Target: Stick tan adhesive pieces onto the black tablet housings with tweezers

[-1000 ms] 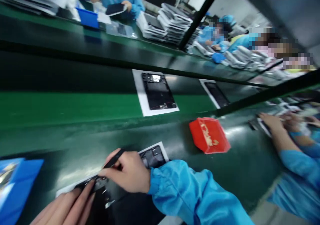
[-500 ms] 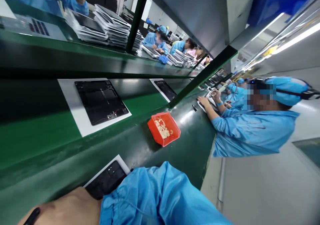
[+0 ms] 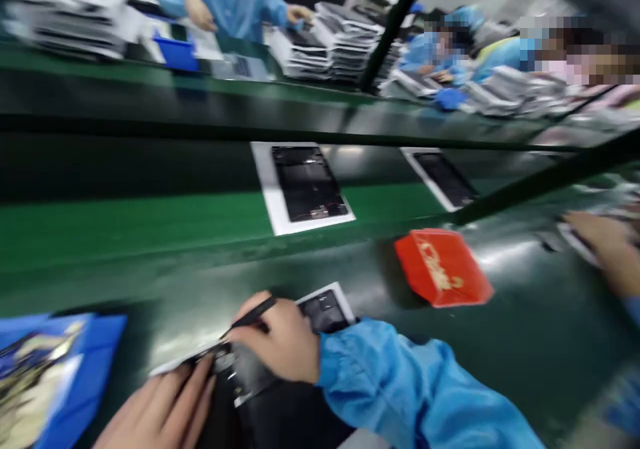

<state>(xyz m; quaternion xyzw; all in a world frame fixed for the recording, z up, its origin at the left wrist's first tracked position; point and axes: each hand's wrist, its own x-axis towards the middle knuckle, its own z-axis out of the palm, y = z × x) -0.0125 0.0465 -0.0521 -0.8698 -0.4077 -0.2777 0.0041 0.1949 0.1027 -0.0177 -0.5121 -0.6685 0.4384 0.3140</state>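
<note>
My right hand [image 3: 280,339] is closed around a thin black tool [image 3: 250,316], its tip down on an opened black device [image 3: 280,382] that lies on a white sheet at the near edge of the green bench. My left hand [image 3: 160,412] rests on the device's left end, fingers stretched out and pressing it flat. A blue sleeve covers my right forearm. The picture is smeared by motion.
A red bin [image 3: 443,269] with small yellowish parts sits to the right. A blue bin [image 3: 55,369] is at the left. Two more black devices [image 3: 307,182] on white sheets [image 3: 445,179] ride the green belt. Another person's hand [image 3: 605,246] works at right; people and stacked trays line the far side.
The view has swung back from the right down to the bench. Both my hands are in sight again on the device, placed much as they were a second ago.
</note>
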